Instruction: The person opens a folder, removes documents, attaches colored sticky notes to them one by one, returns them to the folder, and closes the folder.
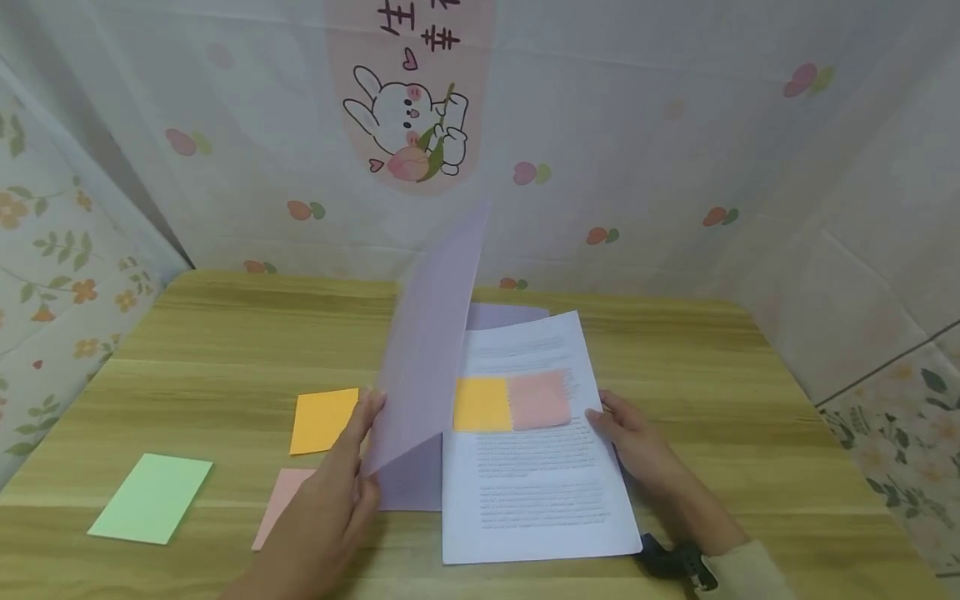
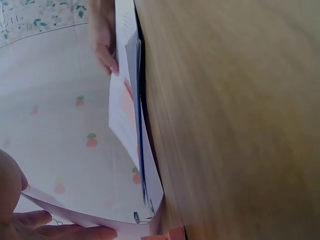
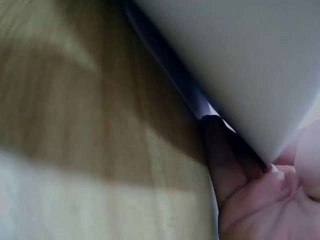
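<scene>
A light purple folder (image 1: 431, 342) stands part-way open on the table. Its raised cover is pinched along the outer edge between the thumb and fingers of my left hand (image 1: 326, 500). Over the folder's other side lie printed sheets (image 1: 536, 492), raised a little, with their right edge between the thumb and fingers of my right hand (image 1: 637, 437). Across the top sheet sit an orange sticky note (image 1: 482, 405) and a pink sticky note (image 1: 540, 401), side by side. In the left wrist view a small metal clip (image 2: 142, 218) shows near the folder's fold.
Left of the folder, an orange note pad (image 1: 318, 423), a partly covered pink note pad (image 1: 279, 498) and a green note pad (image 1: 152, 498) lie on the wooden table (image 1: 240, 333). A patterned cloth (image 1: 637, 150) hangs behind. A black strap (image 1: 667, 560) is around my right wrist.
</scene>
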Tool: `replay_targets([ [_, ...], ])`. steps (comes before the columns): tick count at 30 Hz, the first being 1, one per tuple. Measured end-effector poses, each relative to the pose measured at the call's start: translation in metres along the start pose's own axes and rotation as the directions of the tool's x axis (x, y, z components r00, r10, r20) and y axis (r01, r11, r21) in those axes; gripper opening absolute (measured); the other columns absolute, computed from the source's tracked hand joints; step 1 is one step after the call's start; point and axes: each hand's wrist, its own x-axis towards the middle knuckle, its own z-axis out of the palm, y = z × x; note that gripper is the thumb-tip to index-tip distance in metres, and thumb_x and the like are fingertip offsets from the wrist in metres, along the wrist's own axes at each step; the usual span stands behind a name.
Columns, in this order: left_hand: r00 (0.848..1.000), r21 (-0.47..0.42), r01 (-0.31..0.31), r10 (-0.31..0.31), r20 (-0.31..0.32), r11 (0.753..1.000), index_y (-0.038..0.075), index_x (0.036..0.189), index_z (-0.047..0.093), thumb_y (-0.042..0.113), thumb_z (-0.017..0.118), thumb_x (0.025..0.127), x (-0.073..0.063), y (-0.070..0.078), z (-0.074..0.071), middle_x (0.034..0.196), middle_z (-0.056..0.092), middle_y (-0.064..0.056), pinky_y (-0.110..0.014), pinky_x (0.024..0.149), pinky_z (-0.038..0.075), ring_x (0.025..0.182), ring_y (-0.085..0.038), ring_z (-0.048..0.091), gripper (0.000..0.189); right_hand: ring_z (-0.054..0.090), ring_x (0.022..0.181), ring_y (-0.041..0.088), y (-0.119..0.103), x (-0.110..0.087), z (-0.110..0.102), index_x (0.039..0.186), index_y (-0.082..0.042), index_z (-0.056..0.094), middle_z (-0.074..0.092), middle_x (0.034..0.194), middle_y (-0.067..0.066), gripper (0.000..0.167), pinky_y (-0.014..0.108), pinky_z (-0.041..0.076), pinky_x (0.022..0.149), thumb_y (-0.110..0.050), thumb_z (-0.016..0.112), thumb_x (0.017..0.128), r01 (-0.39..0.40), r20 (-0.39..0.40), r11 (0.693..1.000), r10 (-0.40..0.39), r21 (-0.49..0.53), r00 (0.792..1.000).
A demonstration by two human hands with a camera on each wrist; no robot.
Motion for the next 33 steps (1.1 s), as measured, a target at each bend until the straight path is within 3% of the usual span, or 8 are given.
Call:
replay_targets([
  [4,0.985,0.135,-0.152,0.162,-0.064,0.979,0.005,0.155,0.036,0.008,0.044,0.097,0.004,-0.003,0.001,0.155,0.049,-0.010,-0.017,0.078,0.053,0.114,-0.019,0.067,0.059,0.074,0.083,0.029,-0.006,-0.002,0.005,0.153,-0.012,0.035,0.070,0.110,0.019,0.048,0.038,0.062,0.069,-0.030,0.042,0.110,0.072,0.028,0.990,-0.069,-0.125,0.997],
  [7,0.919,0.181,-0.358,0.380,-0.104,0.916,0.004,0.147,0.047,0.012,0.029,0.107,0.010,-0.006,0.002,0.155,0.047,-0.018,-0.025,0.105,0.049,0.134,-0.026,0.056,0.045,0.073,0.080,0.028,-0.009,-0.002,0.008,0.153,-0.012,0.036,0.070,0.106,0.018,0.046,0.037,0.061,0.068,-0.029,0.040,0.110,0.082,0.017,0.983,-0.081,-0.162,0.997],
  [13,0.713,0.409,-0.669,0.691,0.118,0.620,0.015,0.159,0.034,-0.007,0.026,0.105,0.020,-0.007,-0.004,0.169,0.023,-0.013,-0.051,0.129,0.012,0.159,-0.030,0.014,0.058,0.072,0.081,0.026,-0.012,-0.005,0.012,0.153,-0.012,0.036,0.070,0.104,0.016,0.045,0.034,0.060,0.068,-0.026,0.040,0.110,0.064,-0.012,0.977,-0.067,-0.203,0.998],
  [19,0.538,0.406,-0.837,0.686,0.490,0.366,0.014,0.151,0.047,-0.009,0.012,0.101,0.023,-0.001,-0.014,0.171,0.018,0.001,-0.039,0.131,0.007,0.160,-0.014,0.013,0.066,0.072,0.079,0.025,-0.013,-0.007,0.010,0.152,-0.012,0.037,0.069,0.105,0.016,0.044,0.034,0.060,0.068,-0.025,0.042,0.110,0.062,-0.016,0.975,-0.067,-0.214,0.998],
  [21,0.508,0.414,-0.856,0.652,0.563,0.309,0.014,0.141,0.059,-0.009,0.009,0.099,0.027,0.001,-0.015,0.168,0.029,0.001,-0.038,0.131,0.012,0.157,-0.011,0.023,0.069,0.072,0.079,0.025,-0.013,-0.007,0.009,0.151,-0.010,0.037,0.069,0.105,0.017,0.044,0.034,0.060,0.068,-0.024,0.042,0.110,0.073,-0.011,0.972,-0.077,-0.222,0.997],
  [23,0.522,0.464,-0.843,0.625,0.580,0.273,0.014,0.131,0.066,-0.010,0.011,0.098,0.030,0.002,-0.014,0.164,0.038,-0.001,-0.039,0.129,0.019,0.153,-0.011,0.033,0.068,0.072,0.079,0.024,-0.013,-0.008,0.009,0.150,-0.010,0.038,0.069,0.104,0.017,0.043,0.033,0.060,0.068,-0.024,0.042,0.110,0.073,-0.011,0.972,-0.078,-0.224,0.997],
  [25,0.580,0.534,-0.796,0.607,0.543,0.283,0.014,0.126,0.068,-0.009,0.014,0.100,0.031,0.001,-0.013,0.158,0.048,-0.002,-0.041,0.127,0.026,0.147,-0.012,0.043,0.064,0.072,0.079,0.024,-0.014,-0.008,0.010,0.150,-0.010,0.039,0.069,0.104,0.017,0.044,0.033,0.060,0.068,-0.025,0.042,0.109,0.073,-0.009,0.971,-0.077,-0.226,0.997],
  [33,0.848,0.727,-0.478,0.475,0.236,0.493,0.002,0.149,0.047,-0.003,0.025,0.101,0.027,-0.011,-0.017,0.159,0.045,-0.010,-0.049,0.119,0.033,0.146,-0.018,0.044,0.053,0.071,0.080,0.024,-0.015,-0.008,0.012,0.152,-0.014,0.038,0.068,0.105,0.014,0.045,0.033,0.060,0.069,-0.027,0.043,0.109,0.042,-0.023,0.971,-0.049,-0.237,0.999],
])
